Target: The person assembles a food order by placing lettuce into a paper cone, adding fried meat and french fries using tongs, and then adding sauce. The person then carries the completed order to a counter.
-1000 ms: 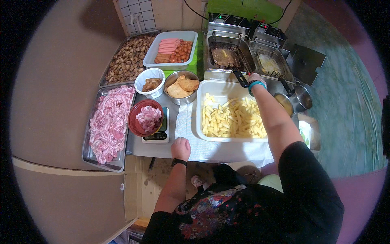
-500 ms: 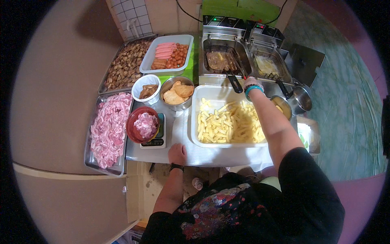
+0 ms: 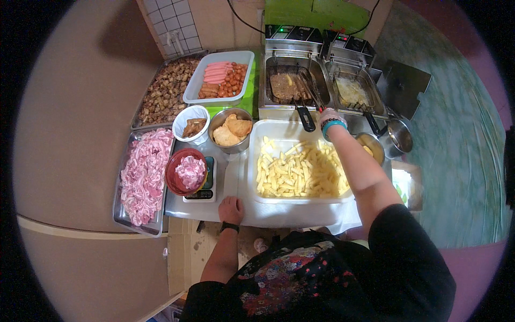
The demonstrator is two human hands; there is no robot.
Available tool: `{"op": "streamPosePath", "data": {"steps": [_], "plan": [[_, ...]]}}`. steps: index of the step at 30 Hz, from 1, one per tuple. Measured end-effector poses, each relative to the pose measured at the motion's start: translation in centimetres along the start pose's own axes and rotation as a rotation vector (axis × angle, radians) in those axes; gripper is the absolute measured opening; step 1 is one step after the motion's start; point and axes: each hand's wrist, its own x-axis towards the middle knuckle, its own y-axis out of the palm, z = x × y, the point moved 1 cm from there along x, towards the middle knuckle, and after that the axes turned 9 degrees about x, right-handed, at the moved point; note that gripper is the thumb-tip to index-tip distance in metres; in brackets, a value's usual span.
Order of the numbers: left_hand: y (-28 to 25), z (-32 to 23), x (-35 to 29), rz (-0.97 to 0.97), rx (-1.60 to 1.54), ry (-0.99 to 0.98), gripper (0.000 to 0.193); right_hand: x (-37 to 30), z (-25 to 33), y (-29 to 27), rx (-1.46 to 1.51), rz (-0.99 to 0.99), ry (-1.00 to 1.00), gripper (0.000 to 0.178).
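My right hand (image 3: 331, 116) is closed on a pair of tongs (image 3: 314, 92) with reddish grips. The tongs reach into the left fryer basket (image 3: 273, 99), where a yellowish piece of food (image 3: 290, 79) shows in bubbling brown oil. That basket's black handle (image 3: 306, 119) points toward me, just left of my right hand. Under my right forearm stands a white tub (image 3: 253, 177) of pale cut fries (image 3: 300, 169). My left hand (image 3: 231, 210) rests loosely closed on the near table edge, close to a scale (image 3: 208, 194) bearing a red bowl (image 3: 173, 174) of raw sliced meat.
A second fryer basket (image 3: 370, 86) bubbles at right. Metal pots (image 3: 399, 134) stand beside it. At left are trays of raw meat (image 3: 142, 177) and browned pieces (image 3: 166, 88), a tub of sausages (image 3: 217, 72), a white bucket (image 3: 179, 129) and a steel bowl (image 3: 230, 146) of fried patties.
The tongs and my right hand have shifted slightly within the left fryer area. My left hand stays on the table edge. The whole view has tilted a little.
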Motion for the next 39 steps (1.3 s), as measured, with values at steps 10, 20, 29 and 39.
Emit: {"op": "streamPosePath", "data": {"steps": [10,20,29,39], "plan": [[-0.1,0.0,0.0,0.076,0.039,-0.002,0.010,2.8,-1.5,2.2,-0.033,-0.032,0.040,0.043],[-0.3,-0.1,-0.2,0.107,0.054,-0.034,0.012,1.4,-1.0,0.9,0.010,0.061,-0.023,0.046],[-0.4,-0.1,-0.2,0.122,0.101,-0.034,0.012,0.8,-0.8,0.6,0.020,0.078,-0.048,0.045],[-0.6,-0.2,0.0,0.102,0.072,-0.043,0.010,2.3,-2.1,1.8,0.047,0.058,-0.073,0.043]]}}
